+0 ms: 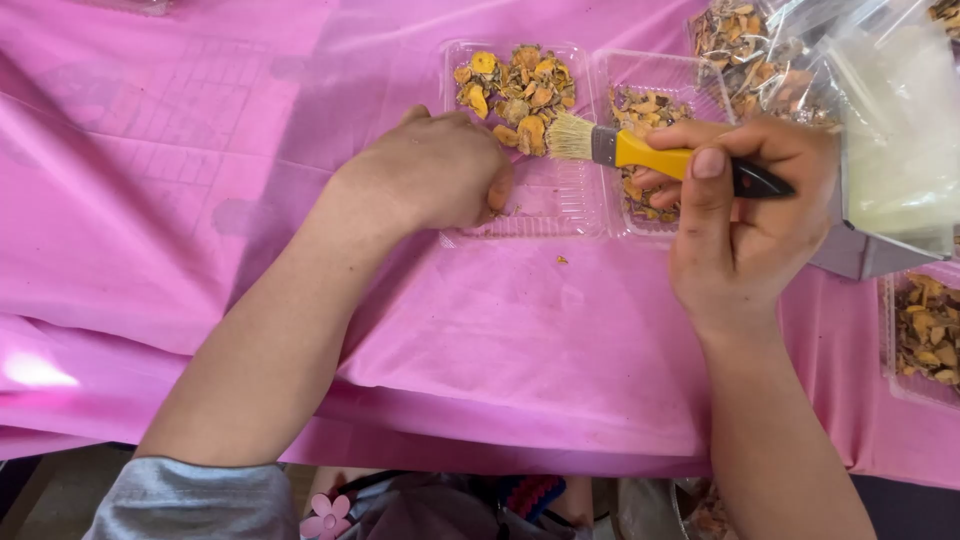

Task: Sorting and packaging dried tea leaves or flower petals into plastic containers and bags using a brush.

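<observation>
Two halves of one clear hinged tray [570, 215] lie open on the pink cloth [150, 200] in the head view, and every place below is told from this tray. Dried orange slices [515, 90] are heaped at the far end of its left half, while the near end of that half is swept almost bare, with only crumbs showing. More slices [645, 110] fill much of its right half. By my judgement the sweeping of the left half is well along, with the far heap not yet moved.

Right hand [745, 215], just right of the tray, is closed around a brush [665, 155] with a yellow and black handle; its bristles touch the heap in the left half. Left hand [435, 170] lies curled on the tray's left near corner; whether it pinches anything I cannot tell, as the fingertips are tucked under.

One crumb [562, 260] lies on the cloth just in front of the tray. Right of the tray, a plastic bag [890, 110] and a second tray [925, 335] are cut off by the frame edge. A grey block under the bag is mostly hidden, so its kind is unclear.
</observation>
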